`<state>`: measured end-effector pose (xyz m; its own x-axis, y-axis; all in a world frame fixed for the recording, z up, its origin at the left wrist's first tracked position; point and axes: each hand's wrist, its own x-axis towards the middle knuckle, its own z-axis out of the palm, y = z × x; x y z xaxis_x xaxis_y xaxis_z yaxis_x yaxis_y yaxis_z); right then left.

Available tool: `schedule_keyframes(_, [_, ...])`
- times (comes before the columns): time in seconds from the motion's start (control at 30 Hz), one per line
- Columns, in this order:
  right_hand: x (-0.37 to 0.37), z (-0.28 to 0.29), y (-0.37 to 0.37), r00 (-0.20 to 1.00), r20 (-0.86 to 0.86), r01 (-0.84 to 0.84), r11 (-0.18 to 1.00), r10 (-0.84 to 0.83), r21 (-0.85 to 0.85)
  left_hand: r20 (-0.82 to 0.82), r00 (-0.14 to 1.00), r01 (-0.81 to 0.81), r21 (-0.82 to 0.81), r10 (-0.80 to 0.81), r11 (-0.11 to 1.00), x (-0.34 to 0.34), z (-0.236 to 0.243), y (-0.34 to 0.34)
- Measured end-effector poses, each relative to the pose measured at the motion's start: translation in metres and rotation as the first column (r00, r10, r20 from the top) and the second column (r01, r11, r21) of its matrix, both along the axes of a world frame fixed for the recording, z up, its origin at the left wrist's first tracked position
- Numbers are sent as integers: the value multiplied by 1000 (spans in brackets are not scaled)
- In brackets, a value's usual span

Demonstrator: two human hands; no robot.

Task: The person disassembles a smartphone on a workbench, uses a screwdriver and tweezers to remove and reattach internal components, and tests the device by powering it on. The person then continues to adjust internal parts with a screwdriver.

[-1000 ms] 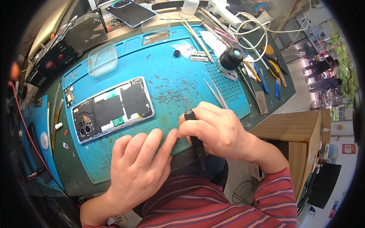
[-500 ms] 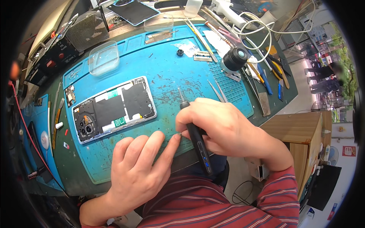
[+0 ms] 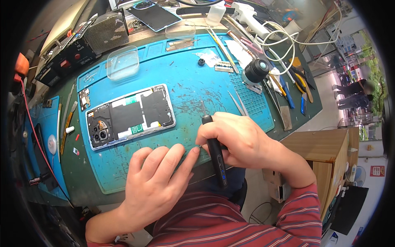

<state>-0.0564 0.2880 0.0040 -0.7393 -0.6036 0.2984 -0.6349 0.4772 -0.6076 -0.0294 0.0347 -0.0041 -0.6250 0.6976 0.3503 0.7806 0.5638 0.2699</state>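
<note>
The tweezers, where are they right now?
In the head view, the tweezers lie on the blue mat, just beyond the right hand holding the black electric screwdriver.

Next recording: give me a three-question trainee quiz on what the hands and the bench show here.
1. True or false: the right hand holds a black electric screwdriver.
2. Where does the left hand rest? A) on the opened phone B) flat on the blue mat C) on the wooden cabinet
3. Fill in: the opened phone lies to the ____ of the screwdriver's tip.

Key: 1 true; 2 B, on the blue mat; 3 left.
</note>
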Motion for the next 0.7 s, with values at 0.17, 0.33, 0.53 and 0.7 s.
schedule_keyframes(0.17, [-2, -6, 1, 998, -64, -9, 999, 6, -33, -7, 1000, 5, -49, -6, 999, 1, -1, -1])
schedule_keyframes(0.33, [0, -3, 0, 1000, -28, -5, 1000, 4, -16, -31, 999, 8, -34, -9, 999, 0, -4, -2])
schedule_keyframes(0.53, [-1, -2, 1, 999, -31, -8, 1000, 7, -14, -60, 998, 1, -36, -3, 999, 0, -6, 0])
schedule_keyframes(0.7, [6, -3, 6, 998, 4, 64, 984, -65, -168, -69, 998, 6, -42, -8, 999, -1, -6, 0])
